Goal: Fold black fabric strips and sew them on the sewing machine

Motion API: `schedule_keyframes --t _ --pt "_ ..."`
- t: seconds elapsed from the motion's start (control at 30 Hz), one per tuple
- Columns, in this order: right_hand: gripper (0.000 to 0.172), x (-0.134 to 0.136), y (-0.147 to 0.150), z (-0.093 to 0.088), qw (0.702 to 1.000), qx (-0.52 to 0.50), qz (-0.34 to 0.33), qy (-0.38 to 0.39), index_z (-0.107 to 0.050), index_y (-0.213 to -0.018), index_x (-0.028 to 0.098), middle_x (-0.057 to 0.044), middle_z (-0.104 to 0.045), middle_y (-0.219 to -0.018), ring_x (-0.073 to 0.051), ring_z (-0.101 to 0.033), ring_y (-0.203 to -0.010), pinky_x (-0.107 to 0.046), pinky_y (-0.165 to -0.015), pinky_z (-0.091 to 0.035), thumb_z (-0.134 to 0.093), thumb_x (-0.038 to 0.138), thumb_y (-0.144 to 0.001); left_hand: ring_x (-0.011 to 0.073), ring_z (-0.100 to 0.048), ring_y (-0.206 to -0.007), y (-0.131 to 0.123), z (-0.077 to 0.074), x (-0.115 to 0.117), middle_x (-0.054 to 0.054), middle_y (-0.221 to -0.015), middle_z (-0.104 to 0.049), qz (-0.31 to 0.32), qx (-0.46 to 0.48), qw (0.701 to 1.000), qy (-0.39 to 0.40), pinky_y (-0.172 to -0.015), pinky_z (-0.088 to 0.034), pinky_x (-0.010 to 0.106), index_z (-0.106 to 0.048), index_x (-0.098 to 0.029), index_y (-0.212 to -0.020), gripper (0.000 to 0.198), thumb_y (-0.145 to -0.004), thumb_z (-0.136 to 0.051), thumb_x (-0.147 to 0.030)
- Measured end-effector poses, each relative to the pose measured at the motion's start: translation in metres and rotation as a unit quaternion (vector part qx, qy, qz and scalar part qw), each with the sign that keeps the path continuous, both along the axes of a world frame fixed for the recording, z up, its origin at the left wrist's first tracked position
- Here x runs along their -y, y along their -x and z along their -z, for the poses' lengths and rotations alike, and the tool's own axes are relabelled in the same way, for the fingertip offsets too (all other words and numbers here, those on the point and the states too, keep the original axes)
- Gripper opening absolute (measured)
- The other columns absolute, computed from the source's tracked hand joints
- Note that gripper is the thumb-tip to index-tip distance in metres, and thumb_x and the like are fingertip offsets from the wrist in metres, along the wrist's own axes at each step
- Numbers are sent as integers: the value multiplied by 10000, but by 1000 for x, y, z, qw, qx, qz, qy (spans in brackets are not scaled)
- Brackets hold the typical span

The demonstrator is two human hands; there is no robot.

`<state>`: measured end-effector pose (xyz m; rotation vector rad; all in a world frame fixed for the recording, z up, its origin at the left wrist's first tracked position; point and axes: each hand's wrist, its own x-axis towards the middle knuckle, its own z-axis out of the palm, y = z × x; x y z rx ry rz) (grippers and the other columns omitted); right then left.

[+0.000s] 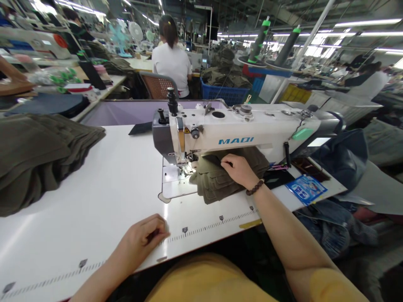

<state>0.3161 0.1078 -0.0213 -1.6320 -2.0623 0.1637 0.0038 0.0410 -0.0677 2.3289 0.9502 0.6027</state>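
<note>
My right hand (237, 167) is under the arm of a white sewing machine (226, 132), its thumb and fingers pinching the edge of a small dark fabric piece (211, 159). Beneath it lies a stack of olive fabric pieces (217, 184), fanned out to the right of the needle area (184, 170). My left hand (146, 235) rests at the table's front edge, beside the printed ruler marks. Its fingers are curled in toward the thumb, and nothing shows in them.
A larger pile of olive fabric pieces (40, 155) lies on the white table (116, 188) at left. A blue packet (306, 188) sits at the right end. Behind the machine, a person in a white top (171, 63) sits near a blue crate (223, 92). Thread cones (260, 40) stand at back right.
</note>
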Motion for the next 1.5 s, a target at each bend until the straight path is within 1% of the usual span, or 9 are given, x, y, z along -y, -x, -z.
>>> schedule_keyframes --t 0.4,0.57,0.7,0.83,0.9,1.0,1.13,1.3,1.5 --pt "41 -4 -4 3 998 -35 45 -27 -567 -727 157 2 -591 -652 -122 -549 -595 -209 -555 -399 -534 138 -739 86 -554 -636 0 0 0 -2 -716 -573 12 -5 1000 2 -576 -426 161 -536 -180 -712 169 -844 -450 -241" --pt "119 27 4 -13 995 34 65 -75 -562 -798 142 -58 -584 -703 -186 -522 -681 -292 -649 -361 -444 129 -809 91 -563 -657 -6 -20 5 7 -741 -572 16 8 998 -53 -579 -450 168 -540 -183 -749 143 -848 -438 -198" --pt "162 69 18 -22 989 118 10 -93 -571 -799 142 -68 -585 -717 -190 -501 -686 -305 -674 -339 -416 104 -821 128 -565 -866 -24 -35 4 50 -921 -574 2 53 986 -160 -743 -479 221 -522 -187 -930 112 -829 -489 -152" --pt "193 109 39 -23 988 108 -31 -101 -557 -797 138 -54 -570 -679 -179 -494 -644 -294 -635 -347 -374 100 -845 211 -405 -1171 -56 -35 -12 154 -1249 -436 15 24 980 -199 -946 -404 368 -312 -137 -1272 502 -809 -506 -148" --pt "193 125 49 -23 995 32 -79 -49 -549 -815 152 -38 -580 -699 -167 -512 -657 -282 -649 -367 -366 102 -851 229 -305 -1249 -71 -35 -20 168 -1337 -347 52 -1 980 -193 -994 -345 422 -271 -121 -1305 555 -789 -470 -85" --pt "131 140 55 -25 971 -105 -187 104 -551 -893 198 -1 -616 -769 -138 -562 -704 -237 -673 -410 -430 166 -854 207 -404 -1193 -77 -37 -25 106 -1278 -459 161 -62 975 -141 -1008 -326 425 -485 -159 -1153 452 -735 -406 -7" --pt "313 138 41 -20 930 -214 -213 208 -518 -1078 242 -3 -638 -947 -131 -594 -861 -208 -759 -442 -581 351 -791 187 -544 -1044 -31 -30 -18 64 -1129 -590 159 -131 977 -58 -918 -433 353 -608 -182 -963 365 -713 -390 -31" --pt "702 120 35 3 930 -74 -289 213 -442 -1241 193 -103 -473 -1262 -230 -405 -1179 -386 -1028 -264 -728 374 -626 204 -490 -1120 60 -19 -1 51 -1251 -501 23 -88 995 31 -926 -419 329 -574 -258 -1082 367 -748 -459 -162" --pt "446 102 77 16 930 -88 -320 157 -521 -1140 177 -89 -484 -1251 -196 -398 -1182 -416 -1044 -228 -564 80 -706 233 -507 -1096 83 -26 8 63 -1203 -539 -31 -42 994 94 -925 -403 349 -593 -265 -1069 330 -760 -506 -340"
